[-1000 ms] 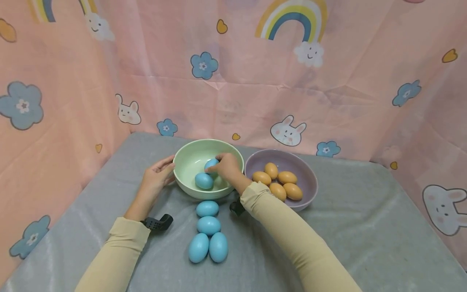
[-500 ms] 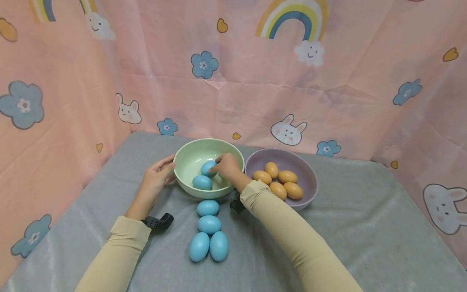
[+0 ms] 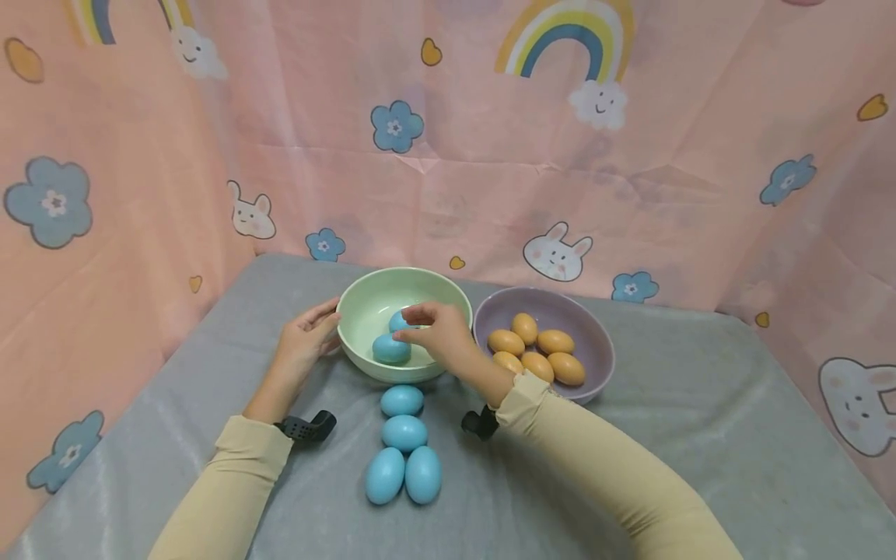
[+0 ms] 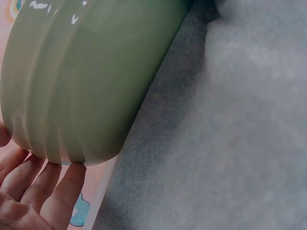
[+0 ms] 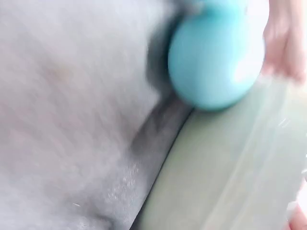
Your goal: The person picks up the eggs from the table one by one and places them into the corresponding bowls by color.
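Near the counter's (image 3: 700,404) far edge stood the green bowl (image 3: 367,303), likely steadied by the left hand (image 3: 299,342), fingers straight against its side; the right hand (image 3: 446,334), fingers and thumb parted, hung over two blue eggs (image 3: 387,350) inside.

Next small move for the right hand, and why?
I'd probably bring the right hand to the blue egg just in front of the green bowl and pinch it. The hand appears to hold nothing, two blue eggs lie in the bowl, four blue eggs sit outside it, and the left hand touches its side.
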The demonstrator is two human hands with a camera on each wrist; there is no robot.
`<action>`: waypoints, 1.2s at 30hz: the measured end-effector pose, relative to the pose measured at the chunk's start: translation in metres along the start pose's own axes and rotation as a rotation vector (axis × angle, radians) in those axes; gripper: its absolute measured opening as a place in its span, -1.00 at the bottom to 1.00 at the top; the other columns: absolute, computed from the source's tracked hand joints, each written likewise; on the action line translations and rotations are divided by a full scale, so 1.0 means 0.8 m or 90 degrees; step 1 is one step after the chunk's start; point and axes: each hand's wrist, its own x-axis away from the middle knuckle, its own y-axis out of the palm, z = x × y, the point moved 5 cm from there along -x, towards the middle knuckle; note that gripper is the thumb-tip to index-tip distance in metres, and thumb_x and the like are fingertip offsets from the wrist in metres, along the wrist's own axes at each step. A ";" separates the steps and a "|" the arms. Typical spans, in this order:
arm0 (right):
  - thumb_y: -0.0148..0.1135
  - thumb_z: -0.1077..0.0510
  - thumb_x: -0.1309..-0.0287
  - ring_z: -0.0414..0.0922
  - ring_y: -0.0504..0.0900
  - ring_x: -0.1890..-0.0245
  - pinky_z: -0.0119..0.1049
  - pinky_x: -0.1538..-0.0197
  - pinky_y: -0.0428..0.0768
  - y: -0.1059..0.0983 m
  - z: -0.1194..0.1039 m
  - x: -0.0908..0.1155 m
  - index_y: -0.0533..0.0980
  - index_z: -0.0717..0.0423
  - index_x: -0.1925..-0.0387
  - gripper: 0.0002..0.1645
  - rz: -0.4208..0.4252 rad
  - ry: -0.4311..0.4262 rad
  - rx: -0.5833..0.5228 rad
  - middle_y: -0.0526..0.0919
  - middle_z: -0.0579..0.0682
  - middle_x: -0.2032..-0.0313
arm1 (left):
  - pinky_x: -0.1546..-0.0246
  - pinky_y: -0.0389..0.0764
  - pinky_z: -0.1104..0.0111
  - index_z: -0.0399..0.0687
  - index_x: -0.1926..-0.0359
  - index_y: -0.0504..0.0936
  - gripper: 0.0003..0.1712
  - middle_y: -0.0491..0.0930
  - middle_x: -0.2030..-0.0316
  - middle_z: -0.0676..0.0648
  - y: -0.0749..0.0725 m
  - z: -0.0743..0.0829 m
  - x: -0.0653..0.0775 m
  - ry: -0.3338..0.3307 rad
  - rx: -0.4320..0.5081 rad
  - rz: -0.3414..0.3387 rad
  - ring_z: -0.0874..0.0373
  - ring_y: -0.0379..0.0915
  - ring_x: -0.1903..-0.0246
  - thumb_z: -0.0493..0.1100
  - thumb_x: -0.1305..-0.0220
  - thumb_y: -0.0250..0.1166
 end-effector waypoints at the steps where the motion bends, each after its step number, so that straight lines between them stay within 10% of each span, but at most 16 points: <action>1: 0.44 0.16 -0.14 0.03 0.61 -0.20 -0.15 -0.21 0.63 -0.001 -0.001 0.008 0.60 0.24 -0.08 -0.52 -0.009 -0.004 -0.014 0.68 0.14 -0.10 | 0.03 0.65 0.56 -0.01 -0.44 0.35 -0.43 0.38 -0.41 -0.06 0.000 0.000 0.000 0.000 0.001 0.001 0.11 0.44 -0.30 -0.04 -0.49 0.14; 14: 0.48 0.16 -0.09 0.06 0.68 -0.06 -0.34 -0.03 0.71 -0.027 0.013 0.080 0.65 0.18 0.00 -0.58 -0.017 0.006 -0.081 0.72 0.14 -0.02 | -0.07 0.65 0.46 0.01 -0.44 0.36 -0.43 0.39 -0.41 -0.05 0.000 0.000 -0.001 -0.002 0.001 0.009 0.07 0.41 -0.33 -0.03 -0.48 0.15; 36: 0.58 0.17 0.05 -0.05 0.70 0.02 -0.34 -0.03 0.71 -0.002 0.064 0.152 0.59 0.32 -0.05 -0.39 -0.200 0.062 -0.052 0.71 0.15 0.02 | 0.02 0.66 0.53 -0.04 -0.43 0.36 -0.45 0.38 -0.41 -0.08 0.001 -0.002 -0.001 -0.001 0.003 0.013 0.10 0.45 -0.29 -0.07 -0.49 0.14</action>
